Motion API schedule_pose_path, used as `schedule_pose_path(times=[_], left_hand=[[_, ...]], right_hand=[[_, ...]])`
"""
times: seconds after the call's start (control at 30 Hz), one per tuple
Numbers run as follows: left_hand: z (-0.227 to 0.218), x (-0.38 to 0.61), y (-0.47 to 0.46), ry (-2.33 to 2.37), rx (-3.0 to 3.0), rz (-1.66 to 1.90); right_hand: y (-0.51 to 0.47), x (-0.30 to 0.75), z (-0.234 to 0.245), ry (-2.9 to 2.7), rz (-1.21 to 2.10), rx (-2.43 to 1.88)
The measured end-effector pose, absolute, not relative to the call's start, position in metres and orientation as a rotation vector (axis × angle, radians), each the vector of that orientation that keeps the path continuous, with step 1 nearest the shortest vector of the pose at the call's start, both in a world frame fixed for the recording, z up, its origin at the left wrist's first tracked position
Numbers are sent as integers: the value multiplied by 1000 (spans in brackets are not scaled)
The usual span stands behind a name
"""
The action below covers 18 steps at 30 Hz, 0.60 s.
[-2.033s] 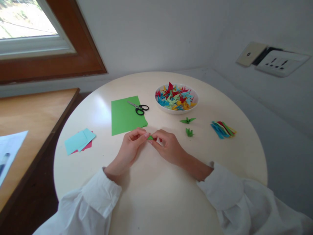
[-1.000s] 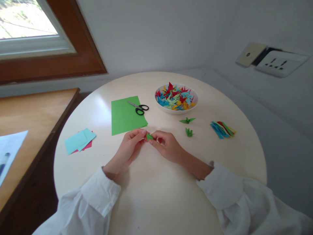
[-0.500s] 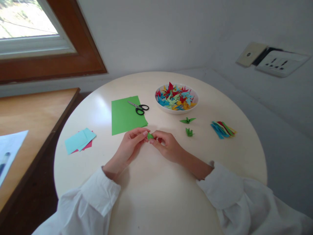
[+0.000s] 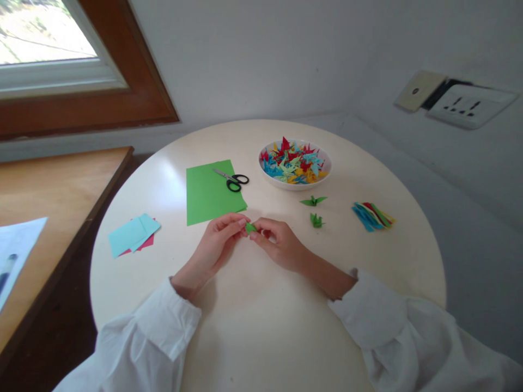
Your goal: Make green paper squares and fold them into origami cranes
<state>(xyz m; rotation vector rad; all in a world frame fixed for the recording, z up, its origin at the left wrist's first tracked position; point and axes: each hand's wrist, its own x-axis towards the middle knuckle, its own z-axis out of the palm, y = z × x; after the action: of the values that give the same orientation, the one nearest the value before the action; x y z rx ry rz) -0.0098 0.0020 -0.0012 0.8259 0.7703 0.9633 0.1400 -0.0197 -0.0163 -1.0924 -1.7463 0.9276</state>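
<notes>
Between my fingertips is a small folded piece of green paper (image 4: pixel 250 228), partly covered by the fingers. My left hand (image 4: pixel 223 238) pinches it from the left, and my right hand (image 4: pixel 280 243) grips its right side between thumb and forefinger. Just beyond my left hand lie green paper sheets (image 4: pixel 208 193), with black-handled scissors (image 4: pixel 232 179) resting across their right edge. To the right of my right hand, a green paper crane (image 4: pixel 314 201) with spread wings lies on the table, and a second folded green paper crane (image 4: pixel 316 220) is nearer me.
A white bowl (image 4: pixel 295 186) full of colourful paper cranes stands at the back of the round white table (image 4: pixel 261 337). Coloured paper strips (image 4: pixel 372 216) lie at right, light blue and pink paper squares (image 4: pixel 134 234) at left. A wooden desk (image 4: pixel 53 190) stands farther left.
</notes>
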Motion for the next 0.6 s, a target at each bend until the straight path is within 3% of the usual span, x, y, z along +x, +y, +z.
schedule_pose_path(times=[0.6], left_hand=[[-1,-11,3,740,795,923]], right_hand=[[-21,140,-17,-1754,984,-1077]])
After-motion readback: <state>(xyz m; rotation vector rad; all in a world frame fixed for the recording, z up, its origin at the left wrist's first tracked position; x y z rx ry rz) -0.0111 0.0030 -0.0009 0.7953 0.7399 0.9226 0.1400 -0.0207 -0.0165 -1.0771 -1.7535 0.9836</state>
